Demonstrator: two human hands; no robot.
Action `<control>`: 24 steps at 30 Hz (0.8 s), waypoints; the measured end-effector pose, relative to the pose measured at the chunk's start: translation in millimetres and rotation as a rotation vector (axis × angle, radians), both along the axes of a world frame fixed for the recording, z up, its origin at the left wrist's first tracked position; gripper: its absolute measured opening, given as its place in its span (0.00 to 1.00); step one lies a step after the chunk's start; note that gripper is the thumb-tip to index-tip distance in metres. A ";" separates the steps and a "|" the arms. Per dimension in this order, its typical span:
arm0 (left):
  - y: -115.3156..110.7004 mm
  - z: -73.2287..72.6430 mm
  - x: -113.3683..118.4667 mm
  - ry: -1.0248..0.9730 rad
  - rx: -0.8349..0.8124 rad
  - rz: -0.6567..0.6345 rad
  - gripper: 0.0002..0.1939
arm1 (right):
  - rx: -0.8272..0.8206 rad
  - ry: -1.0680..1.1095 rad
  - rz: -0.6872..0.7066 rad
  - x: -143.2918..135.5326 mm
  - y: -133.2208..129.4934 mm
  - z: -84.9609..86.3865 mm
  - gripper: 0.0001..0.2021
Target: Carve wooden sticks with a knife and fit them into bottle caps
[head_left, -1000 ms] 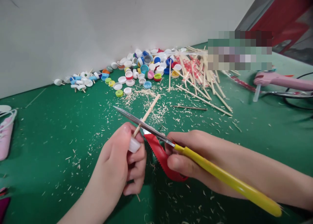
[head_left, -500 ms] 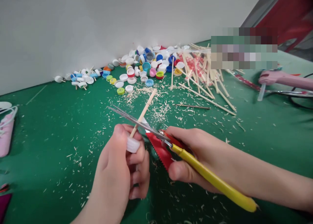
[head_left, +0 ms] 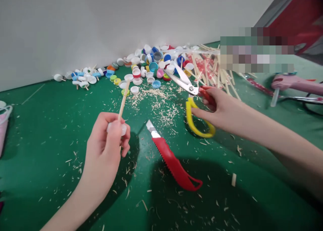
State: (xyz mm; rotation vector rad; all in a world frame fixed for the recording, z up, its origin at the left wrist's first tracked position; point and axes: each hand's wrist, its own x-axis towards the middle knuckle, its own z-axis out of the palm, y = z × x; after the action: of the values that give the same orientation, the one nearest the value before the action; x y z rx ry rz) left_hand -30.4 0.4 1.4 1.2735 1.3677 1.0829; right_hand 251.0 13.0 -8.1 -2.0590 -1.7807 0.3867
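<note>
My left hand [head_left: 107, 136] is closed round a white bottle cap [head_left: 123, 129] with a wooden stick [head_left: 124, 99] standing up out of it. My right hand [head_left: 214, 104] grips scissors [head_left: 190, 88] by their yellow and red handles, above the table. Their blades are parted and point away to the left, towards the pile of caps, apart from the stick. Between the hands a red-handled utility knife [head_left: 174, 162] lies on the green table [head_left: 63, 130], its blade facing away from me.
Loose bottle caps [head_left: 153, 67] heap against the wall, with caps on sticks [head_left: 84, 76] to their left. Wooden sticks [head_left: 222, 72] lie in and around clear plastic. A pink glue gun [head_left: 290, 81] rests at right. Wood shavings [head_left: 166, 113] litter the table; a short stick piece [head_left: 234, 179] lies front right.
The scissors were across the stick; my right hand has drawn them away, up and to the right. My left hand moved left with the cap and stick. The knife is now uncovered.
</note>
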 end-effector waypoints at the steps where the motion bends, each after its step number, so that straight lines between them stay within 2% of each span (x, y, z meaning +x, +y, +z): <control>1: 0.1 -2.5 -1.2 0.102 0.029 -0.038 0.08 | 0.009 -0.052 -0.001 2.6 2.0 -1.1 0.30; 3: -0.2 -5.3 -3.2 0.318 0.082 -0.106 0.08 | 0.048 -0.151 -0.018 1.5 -0.4 -0.2 0.25; 5: -0.6 -6.4 -4.3 0.528 0.153 -0.167 0.09 | 0.242 -0.272 0.032 -6.7 -9.6 2.9 0.20; 6: -1.0 -6.9 -4.6 0.617 0.202 -0.195 0.09 | 0.395 -0.337 0.108 -12.6 -15.5 4.6 0.18; 8: -2.5 -8.8 -4.7 0.751 0.332 -0.247 0.09 | 0.650 -0.385 0.362 -25.8 -27.6 7.2 0.18; 10: -5.2 -11.9 -4.3 0.849 0.469 -0.305 0.08 | 0.743 -0.392 0.595 -38.9 -37.0 7.8 0.22; 13: -11.2 -17.3 -2.8 1.035 0.673 -0.384 0.06 | 0.738 -0.409 0.713 -53.7 -42.9 4.3 0.20; 15: -15.1 -20.2 -1.1 1.159 0.814 -0.401 0.04 | 0.678 -0.419 0.718 -59.2 -42.3 0.0 0.14; 17: -18.1 -22.1 0.8 1.226 0.921 -0.392 0.02 | 0.608 -0.422 0.715 -61.7 -40.9 -4.6 0.13; 20: -20.4 -23.5 3.8 1.251 0.960 -0.353 0.00 | 0.586 -0.441 0.694 -63.6 -41.4 -10.4 0.18; 24: -23.3 -24.5 8.7 1.253 0.894 -0.306 0.04 | 0.590 -0.450 0.619 -69.4 -48.6 -14.6 0.18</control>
State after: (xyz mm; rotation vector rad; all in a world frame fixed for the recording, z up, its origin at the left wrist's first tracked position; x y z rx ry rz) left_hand -21.6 -23.0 -23.1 3.0329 1.4128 0.6155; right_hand 181.7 -35.5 -22.8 -1.2173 -2.4077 -0.4435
